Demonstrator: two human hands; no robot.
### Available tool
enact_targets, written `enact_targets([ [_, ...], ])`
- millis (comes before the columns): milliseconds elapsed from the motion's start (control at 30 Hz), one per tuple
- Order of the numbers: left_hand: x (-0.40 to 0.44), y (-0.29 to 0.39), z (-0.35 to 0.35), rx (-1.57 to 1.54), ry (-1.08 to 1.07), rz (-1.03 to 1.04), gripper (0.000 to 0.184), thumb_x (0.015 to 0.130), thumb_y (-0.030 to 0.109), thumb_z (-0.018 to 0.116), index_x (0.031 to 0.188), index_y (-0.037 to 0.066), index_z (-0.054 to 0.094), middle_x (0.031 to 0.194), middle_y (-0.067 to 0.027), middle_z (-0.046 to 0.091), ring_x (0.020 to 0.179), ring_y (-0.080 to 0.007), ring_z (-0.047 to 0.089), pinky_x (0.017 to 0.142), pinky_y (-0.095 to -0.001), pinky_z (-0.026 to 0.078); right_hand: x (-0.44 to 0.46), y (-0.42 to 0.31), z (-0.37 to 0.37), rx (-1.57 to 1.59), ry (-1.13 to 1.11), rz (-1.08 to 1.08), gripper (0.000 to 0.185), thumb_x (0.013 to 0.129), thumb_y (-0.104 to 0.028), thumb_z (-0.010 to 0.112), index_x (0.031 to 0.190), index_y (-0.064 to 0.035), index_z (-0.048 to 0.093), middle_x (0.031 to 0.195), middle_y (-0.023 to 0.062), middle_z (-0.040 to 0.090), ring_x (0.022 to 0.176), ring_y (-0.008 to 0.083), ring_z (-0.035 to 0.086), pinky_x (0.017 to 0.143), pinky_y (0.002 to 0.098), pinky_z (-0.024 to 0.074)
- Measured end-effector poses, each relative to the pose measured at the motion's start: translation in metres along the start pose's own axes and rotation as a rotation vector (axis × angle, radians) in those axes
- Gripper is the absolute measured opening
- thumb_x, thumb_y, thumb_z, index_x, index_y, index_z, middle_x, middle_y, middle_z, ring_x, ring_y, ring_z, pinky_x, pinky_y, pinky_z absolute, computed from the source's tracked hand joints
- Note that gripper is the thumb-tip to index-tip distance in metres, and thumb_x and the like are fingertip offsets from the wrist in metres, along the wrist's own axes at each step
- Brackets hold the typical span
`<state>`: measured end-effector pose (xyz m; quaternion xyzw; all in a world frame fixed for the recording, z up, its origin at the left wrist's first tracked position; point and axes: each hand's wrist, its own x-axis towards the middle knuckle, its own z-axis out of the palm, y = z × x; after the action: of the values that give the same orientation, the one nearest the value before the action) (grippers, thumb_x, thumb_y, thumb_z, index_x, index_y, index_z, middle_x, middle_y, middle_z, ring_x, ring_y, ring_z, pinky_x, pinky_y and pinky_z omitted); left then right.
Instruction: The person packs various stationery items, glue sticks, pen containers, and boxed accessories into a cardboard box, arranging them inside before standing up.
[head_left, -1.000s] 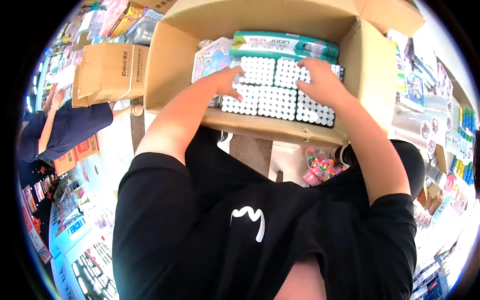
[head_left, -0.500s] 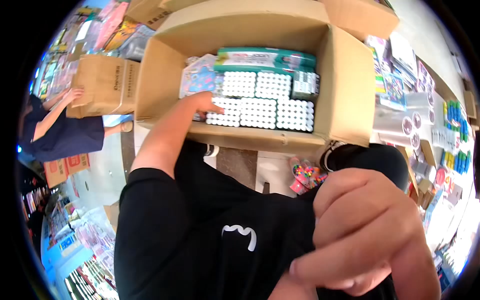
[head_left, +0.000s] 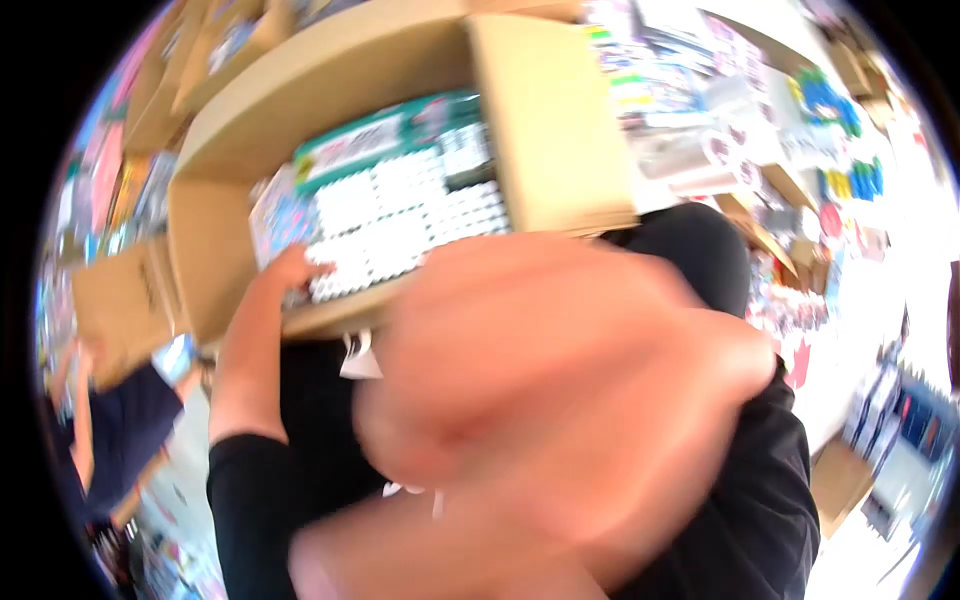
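Observation:
My left hand (head_left: pixel 292 270) is inside the cardboard box (head_left: pixel 225 120), at the front left edge of the blocks of white round-ended items (head_left: pixel 385 220). Its fingers are partly apart and touch or lie beside the nearest block. My right hand (head_left: pixel 540 370) is very large and smeared by motion close to the camera, covering the box's front right part; whether it holds anything cannot be made out. Behind the white blocks lies a green package (head_left: pixel 370 142), with a blue and pink patterned package (head_left: pixel 280 215) at the left and a dark-sided block (head_left: pixel 465 157) at the right.
Another person (head_left: pixel 115 435) in dark clothing is at the far left, by a smaller cardboard box (head_left: pixel 125 305). Clear cylinders (head_left: pixel 700 165) and stacked goods stand to the right of the large box. An open carton (head_left: pixel 225 50) is behind it.
The view has turned and shifted right, so the box appears tilted and further left. My right hand left the white items, rose close to the camera, and now covers the middle. My left hand stays at the box.

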<state>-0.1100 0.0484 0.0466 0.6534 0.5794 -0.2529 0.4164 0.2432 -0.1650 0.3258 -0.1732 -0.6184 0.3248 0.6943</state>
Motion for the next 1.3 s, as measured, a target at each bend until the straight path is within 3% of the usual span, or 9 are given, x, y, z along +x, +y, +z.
enact_targets([
  [367, -0.024, 0.043, 0.007, 0.222, 0.178, 0.002, 0.076, 0.079, 0.04, 0.085, 0.136, -0.002, 0.056, 0.119, -0.0236, 0.068, 0.108, -0.033, 0.067, 0.09, -0.0445, 0.054, -0.009, 0.006, -0.041, -0.663, -0.884, 0.468, 0.021, 0.082, -0.015, 0.063, 0.099, -0.0066, 0.073, 0.077, 0.0139, 0.069, 0.08, 0.0385, 0.068, 0.072, 0.0497, 0.0533],
  [467, -0.036, 0.082, 0.021, 0.438, 0.239, -0.153, 0.081, 0.079, 0.04, 0.084, 0.141, -0.001, 0.052, 0.128, -0.0265, 0.066, 0.12, -0.0361, 0.065, 0.097, -0.0454, 0.053, -0.012, -0.007, -0.116, -0.901, -0.406, 0.354, 0.028, 0.085, -0.018, 0.065, 0.111, -0.0104, 0.074, 0.088, 0.0136, 0.073, 0.088, 0.0344, 0.071, 0.081, 0.0459, 0.0568],
  [533, -0.057, 0.108, 0.024, 0.519, 0.225, -0.298, 0.083, 0.081, 0.041, 0.083, 0.144, 0.0, 0.049, 0.135, -0.0271, 0.063, 0.127, -0.038, 0.062, 0.103, -0.0462, 0.05, 0.015, -0.024, -0.199, -0.973, -0.184, 0.88, 0.032, 0.087, -0.017, 0.064, 0.117, -0.0141, 0.073, 0.087, 0.0101, 0.073, 0.085, 0.02, 0.071, 0.074, 0.036, 0.0563],
  [600, -0.079, 0.117, 0.029, 0.296, 0.373, -0.139, 0.08, 0.084, 0.046, 0.078, 0.142, -0.003, 0.053, 0.137, -0.0304, 0.06, 0.129, -0.0414, 0.058, 0.106, -0.0441, 0.047, 0.024, -0.03, -0.31, -1.313, -0.003, 0.918, 0.057, 0.076, -0.022, 0.081, 0.124, 0.001, 0.059, 0.125, 0.0195, 0.066, 0.114, 0.036, 0.064, 0.098, 0.0418, 0.0509],
  [700, -0.094, 0.114, 0.04, 0.198, 0.502, -0.025, 0.072, 0.088, 0.041, 0.075, 0.145, 0.002, 0.051, 0.135, -0.0252, 0.064, 0.125, -0.0394, 0.062, 0.103, -0.047, 0.049, -0.056, 0.005, -0.471, -1.566, 0.033, 1.288, 0.054, 0.083, -0.023, 0.071, 0.136, -0.0147, 0.062, 0.096, 0.0148, 0.07, 0.064, 0.0241, 0.066, 0.055, 0.036, 0.0575],
  [933, -0.096, 0.117, 0.057, -0.025, 0.609, 0.121, 0.05, 0.089, 0.027, 0.076, 0.131, 0.003, 0.064, 0.123, -0.0166, 0.072, 0.09, -0.0267, 0.071, 0.082, -0.0385, 0.055, -0.214, 0.054, -0.563, -1.441, 0.103, 1.778, 0.115, 0.06, -0.038, 0.09, 0.16, -0.0182, 0.036, 0.15, 0.0251, 0.052, 0.136, 0.0393, 0.053, 0.117, 0.0439, 0.0397],
  [1067, -0.091, 0.122, 0.061, -0.001, 0.536, 0.163, 0.049, 0.086, 0.027, 0.077, 0.129, 0.006, 0.066, 0.118, -0.0145, 0.073, 0.092, -0.029, 0.072, 0.083, -0.0379, 0.056, -0.279, 0.092, -0.632, -1.792, -0.166, 1.616, 0.106, 0.075, -0.07, 0.07, 0.162, -0.0255, 0.032, 0.137, 0.0223, 0.064, 0.13, 0.0368, 0.06, 0.12, 0.049, 0.0276],
  [1200, -0.09, 0.129, 0.058, -0.116, 0.428, 0.121, 0.049, 0.086, 0.031, 0.078, 0.125, 0.005, 0.067, 0.118, -0.014, 0.073, 0.099, -0.0285, 0.072, 0.086, -0.0391, 0.057, -0.32, 0.123, -0.681, -1.939, -0.177, 1.793, 0.06, 0.099, -0.042, 0.051, 0.156, -0.0288, 0.04, 0.145, 0.0205, 0.057, 0.137, 0.0407, 0.052, 0.109, 0.0679, 0.0345],
  [1300, -0.091, 0.137, 0.056, -0.11, 0.426, 0.076, 0.049, 0.085, 0.033, 0.077, 0.125, 0.006, 0.067, 0.118, -0.0134, 0.073, 0.1, -0.0302, 0.071, 0.087, -0.0398, 0.056, -0.239, 0.099, -0.532, -1.957, 0.263, 1.762, 0.05, 0.099, -0.04, 0.051, 0.149, -0.042, 0.046, 0.148, 0.0192, 0.048, 0.137, 0.0425, 0.05, 0.106, 0.0675, 0.0376],
])
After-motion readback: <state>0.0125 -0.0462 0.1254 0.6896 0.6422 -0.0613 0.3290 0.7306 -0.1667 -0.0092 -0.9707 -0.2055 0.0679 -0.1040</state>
